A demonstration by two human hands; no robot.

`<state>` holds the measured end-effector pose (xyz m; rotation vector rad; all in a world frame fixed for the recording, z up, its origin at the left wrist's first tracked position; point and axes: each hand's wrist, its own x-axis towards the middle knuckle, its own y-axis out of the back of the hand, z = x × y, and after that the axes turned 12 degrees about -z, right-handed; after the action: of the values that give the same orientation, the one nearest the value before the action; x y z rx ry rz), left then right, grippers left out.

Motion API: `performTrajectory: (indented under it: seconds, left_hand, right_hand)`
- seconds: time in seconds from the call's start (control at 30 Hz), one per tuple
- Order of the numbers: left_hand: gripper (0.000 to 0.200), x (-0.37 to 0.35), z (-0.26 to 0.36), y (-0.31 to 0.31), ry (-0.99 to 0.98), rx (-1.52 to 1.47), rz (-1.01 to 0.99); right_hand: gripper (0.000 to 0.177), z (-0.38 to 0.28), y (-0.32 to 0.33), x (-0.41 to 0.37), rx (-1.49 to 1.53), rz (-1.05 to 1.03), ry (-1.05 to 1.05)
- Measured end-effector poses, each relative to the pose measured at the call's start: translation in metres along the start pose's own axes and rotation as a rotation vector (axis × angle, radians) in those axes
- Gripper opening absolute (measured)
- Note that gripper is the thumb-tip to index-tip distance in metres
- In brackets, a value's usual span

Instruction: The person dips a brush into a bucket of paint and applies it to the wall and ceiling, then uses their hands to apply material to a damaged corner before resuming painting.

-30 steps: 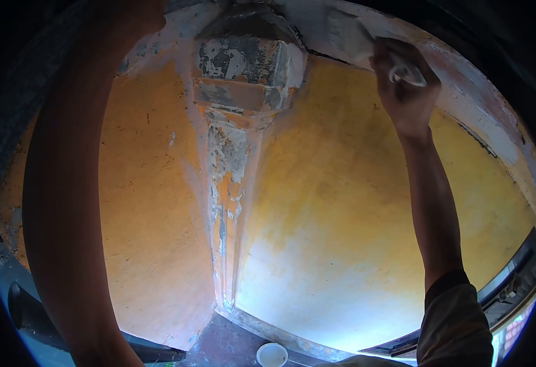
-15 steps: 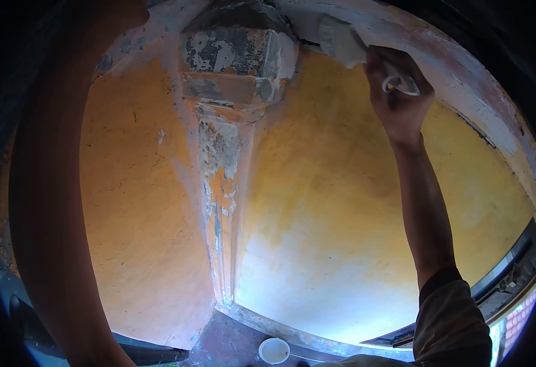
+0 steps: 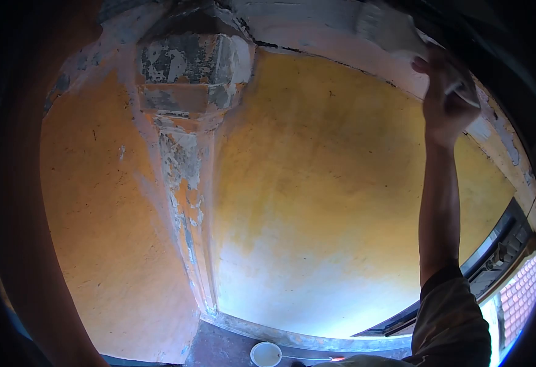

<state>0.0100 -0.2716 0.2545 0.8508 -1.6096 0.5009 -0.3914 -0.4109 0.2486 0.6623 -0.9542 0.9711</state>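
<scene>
Whitewashing of the pale plastered band point(image 3: 304, 21) that runs along the head of the wall seems to be the step in hand. The right hand point(image 3: 445, 104) is clenched round the handle of a wide flat brush with white-loaded bristles point(image 3: 387, 24). The bristles lie against the band at the far right, just beside the hand.

The left hand is out of view. Only the left arm point(image 3: 17, 244) shows, a dark blur raised along the left edge, so its grip cannot be told.

By my reading, the next stroke calls for a steady pull along the band, with the bristle edge held off the rough yellow plaster wall point(image 3: 317, 183) just under it. A thin dark crack point(image 3: 274, 44) marks that border.

To the left, the band meets the grey, flaking square cap block point(image 3: 188, 61) of a peeling orange pilaster point(image 3: 182, 165). That corner stops a long sweep and would need shorter dabs.

To the right, the band's paint is patchy, and near it stands a dark window frame point(image 3: 494, 251), which leaves little room for the elbow.

The middle stretch is open. Near the wall's foot a small round white bucket point(image 3: 266, 353) stands well apart from the brush.
</scene>
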Motion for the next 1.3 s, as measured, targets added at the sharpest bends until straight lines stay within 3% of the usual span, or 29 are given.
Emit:
performTrajectory:
  seconds: [0.1,0.23,0.37,0.53,0.67,0.73,0.8,0.83,0.9,0.97,1.03,1.1,1.17,1.3]
  left_hand:
    - [0.077,0.003,-0.001,0.0,0.017,-0.003,-0.012]
    - [0.077,0.004,0.002,0.0,0.01,-0.013,-0.003]
    - [0.076,0.004,0.002,0.002,0.001,-0.033,-0.005]
    - [0.076,0.004,0.0,0.001,0.004,-0.062,0.005]
    - [0.076,0.005,-0.002,-0.003,0.009,-0.078,0.009]
    - [0.076,0.006,-0.006,-0.007,0.013,-0.082,0.009]
    - [0.076,0.006,-0.008,-0.009,0.017,-0.085,0.009]
    - [0.076,0.006,-0.008,-0.009,0.017,-0.085,0.009]
    - [0.076,0.006,-0.008,-0.01,0.015,-0.085,0.007]
    - [0.076,0.007,-0.008,-0.012,0.01,-0.089,0.011]
    - [0.076,0.007,-0.009,-0.014,0.014,-0.093,0.009]
    - [0.076,0.008,-0.009,-0.014,0.014,-0.097,0.006]
    - [0.076,0.008,-0.009,-0.016,0.013,-0.103,0.004]
    - [0.076,0.009,-0.012,-0.016,0.015,-0.115,0.009]
  right_hand:
    - [0.015,-0.006,0.072,-0.026,-0.145,0.066,-0.073]
    - [0.018,-0.029,0.092,-0.035,-0.475,0.03,-0.027]
    - [0.016,-0.048,0.015,-0.008,-0.722,-0.17,0.176]
    - [0.016,-0.069,-0.097,0.013,-0.421,-0.173,0.193]
    - [0.019,-0.049,-0.113,0.001,-0.236,-0.179,0.282]
    - [0.022,-0.033,-0.077,-0.013,-0.064,-0.16,0.209]
    - [0.019,-0.016,-0.025,-0.037,0.034,-0.145,-0.005]
    - [0.018,-0.011,0.002,-0.045,0.016,-0.105,0.024]
    - [0.023,-0.008,0.069,-0.062,-0.181,-0.131,0.034]
    - [0.022,-0.006,0.143,-0.08,-0.296,-0.073,-0.154]
    - [0.018,-0.005,0.198,-0.089,-0.541,-0.033,-0.084]
    - [0.017,-0.017,0.21,-0.085,-0.735,0.019,-0.101]
    - [0.015,-0.016,0.201,-0.069,-0.917,-0.153,0.065]
    - [0.02,-0.025,0.098,-0.036,-0.947,-0.205,0.18]
